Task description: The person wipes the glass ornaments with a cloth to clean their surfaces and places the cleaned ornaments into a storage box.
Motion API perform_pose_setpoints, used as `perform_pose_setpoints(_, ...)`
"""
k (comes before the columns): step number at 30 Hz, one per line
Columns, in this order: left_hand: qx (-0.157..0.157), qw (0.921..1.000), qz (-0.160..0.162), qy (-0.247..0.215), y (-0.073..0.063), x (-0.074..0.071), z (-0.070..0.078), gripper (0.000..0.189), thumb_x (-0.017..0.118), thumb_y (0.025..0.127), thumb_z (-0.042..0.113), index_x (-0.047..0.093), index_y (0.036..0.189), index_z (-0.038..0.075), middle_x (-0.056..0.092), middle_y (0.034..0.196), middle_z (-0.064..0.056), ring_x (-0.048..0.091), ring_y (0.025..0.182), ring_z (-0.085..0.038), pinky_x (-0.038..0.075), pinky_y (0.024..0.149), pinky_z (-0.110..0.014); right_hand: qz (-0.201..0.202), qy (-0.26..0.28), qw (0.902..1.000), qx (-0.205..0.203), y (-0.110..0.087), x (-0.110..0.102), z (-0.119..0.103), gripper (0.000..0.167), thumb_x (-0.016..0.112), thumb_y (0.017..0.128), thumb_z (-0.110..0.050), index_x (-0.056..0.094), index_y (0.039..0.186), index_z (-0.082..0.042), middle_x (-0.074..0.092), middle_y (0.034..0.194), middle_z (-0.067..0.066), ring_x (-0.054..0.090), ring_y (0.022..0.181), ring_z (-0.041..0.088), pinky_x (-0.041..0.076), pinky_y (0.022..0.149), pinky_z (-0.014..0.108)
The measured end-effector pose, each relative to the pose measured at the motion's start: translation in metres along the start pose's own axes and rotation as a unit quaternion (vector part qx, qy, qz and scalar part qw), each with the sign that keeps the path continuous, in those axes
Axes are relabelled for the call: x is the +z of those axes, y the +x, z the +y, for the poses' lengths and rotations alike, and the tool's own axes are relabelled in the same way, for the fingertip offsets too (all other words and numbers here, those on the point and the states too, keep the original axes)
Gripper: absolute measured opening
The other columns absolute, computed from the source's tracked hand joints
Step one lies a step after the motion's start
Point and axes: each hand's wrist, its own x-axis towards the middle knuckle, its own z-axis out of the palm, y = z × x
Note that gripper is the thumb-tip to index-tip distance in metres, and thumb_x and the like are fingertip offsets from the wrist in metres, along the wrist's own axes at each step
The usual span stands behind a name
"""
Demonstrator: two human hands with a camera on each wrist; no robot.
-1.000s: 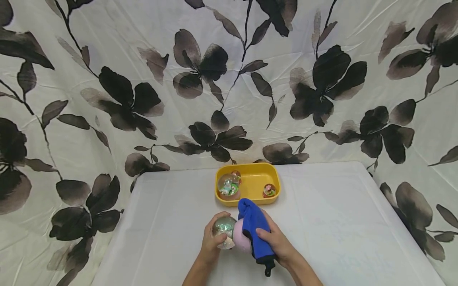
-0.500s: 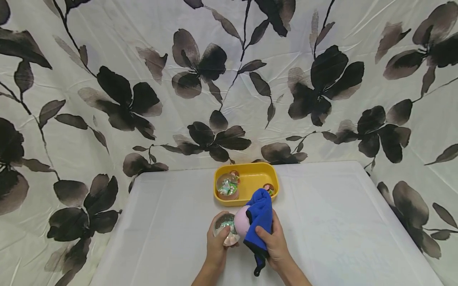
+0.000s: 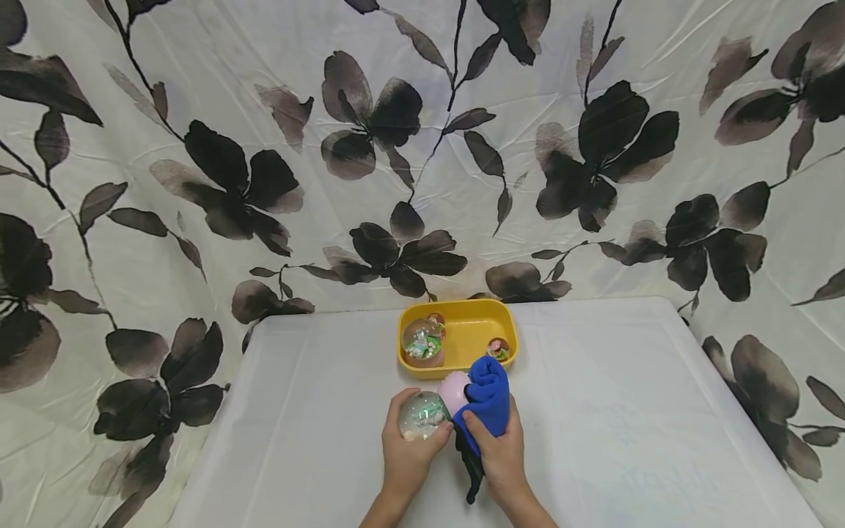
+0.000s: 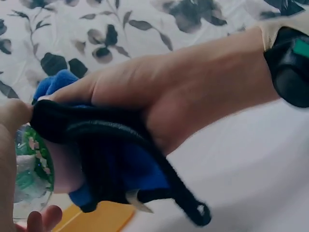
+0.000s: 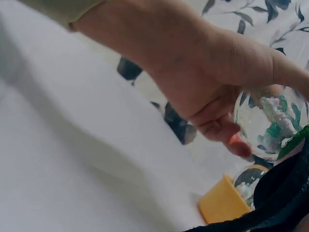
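Observation:
In the head view, my left hand grips the clear dome of a snow globe. Its pink base points right and away. A blue cloth with black edging is bunched against that base, held by my right hand with the thumb on top. My left thumb tip reaches the cloth's black edge. White and green figures show through the glass dome in the right wrist view. The cloth's black loop hangs free in the left wrist view. Fingers behind the cloth are hidden.
Just beyond my hands stands a yellow tray on the white table. It holds another large snow globe at left, a small one behind it and a small one at right. A floral curtain hangs behind.
The globe has turned, its pink base swinging away from me. My right hand has shifted the cloth round the base, and my left thumb has moved from the dome to the cloth's edge.

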Motion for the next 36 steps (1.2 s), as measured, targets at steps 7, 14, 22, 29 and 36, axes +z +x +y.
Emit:
perform_pose_setpoints(7, 0.054, 0.9902, -0.048, 0.12, 0.004, -0.006, 0.003, 0.071, 0.092, 0.062, 0.038, 0.056, 0.121, 0.024, 0.059, 0.113, 0.01, 0.058, 0.099, -0.012, 0.051, 0.084, -0.039, 0.009, -0.069, 0.9969, -0.036, 0.002, -0.007, 0.006, 0.069, 0.075, 0.086, -0.026, 0.039, 0.144, -0.017, 0.05, 0.136, 0.006, 0.048, 0.122, 0.026, 0.039, 0.1, 0.052)
perform_pose_setpoints(14, 0.116, 0.9673, -0.138, 0.178, 0.016, -0.02, 0.006, 0.07, 0.088, 0.059, 0.053, 0.058, 0.118, 0.028, 0.056, 0.108, 0.015, 0.059, 0.095, -0.006, 0.054, 0.078, -0.03, -0.082, -0.136, 0.9845, -0.074, 0.011, -0.019, 0.004, 0.063, 0.078, 0.083, -0.023, 0.048, 0.138, -0.025, 0.05, 0.134, -0.001, 0.048, 0.12, 0.026, 0.038, 0.097, 0.054)
perform_pose_setpoints(22, 0.088, 0.9427, -0.315, 0.065, 0.039, -0.041, 0.003, 0.067, 0.092, 0.063, 0.034, 0.06, 0.122, 0.028, 0.062, 0.114, 0.009, 0.059, 0.102, -0.016, 0.051, 0.085, -0.035, -0.254, -0.128, 0.9579, 0.04, 0.02, -0.034, -0.009, 0.061, 0.072, 0.087, -0.029, 0.048, 0.14, -0.011, 0.056, 0.129, 0.01, 0.052, 0.114, 0.028, 0.044, 0.093, 0.047)
perform_pose_setpoints(29, 0.025, 0.9285, -0.359, -0.092, 0.043, -0.041, -0.009, 0.058, 0.082, 0.069, 0.019, 0.061, 0.123, 0.01, 0.063, 0.118, -0.008, 0.055, 0.108, -0.025, 0.042, 0.095, -0.041, -0.324, -0.009, 0.9394, 0.111, 0.024, -0.039, -0.015, 0.068, 0.059, 0.091, -0.03, 0.034, 0.144, 0.003, 0.049, 0.13, 0.019, 0.048, 0.113, 0.028, 0.043, 0.094, 0.037)
perform_pose_setpoints(36, 0.004, 0.9221, -0.312, -0.229, 0.036, -0.03, -0.024, 0.056, 0.07, 0.077, 0.021, 0.053, 0.121, -0.01, 0.061, 0.114, -0.01, 0.054, 0.108, -0.019, 0.046, 0.091, -0.031, -0.287, 0.053, 0.9471, 0.134, 0.019, -0.037, -0.016, 0.073, 0.05, 0.095, -0.035, 0.02, 0.145, 0.008, 0.042, 0.132, 0.022, 0.046, 0.114, 0.025, 0.04, 0.096, 0.032)
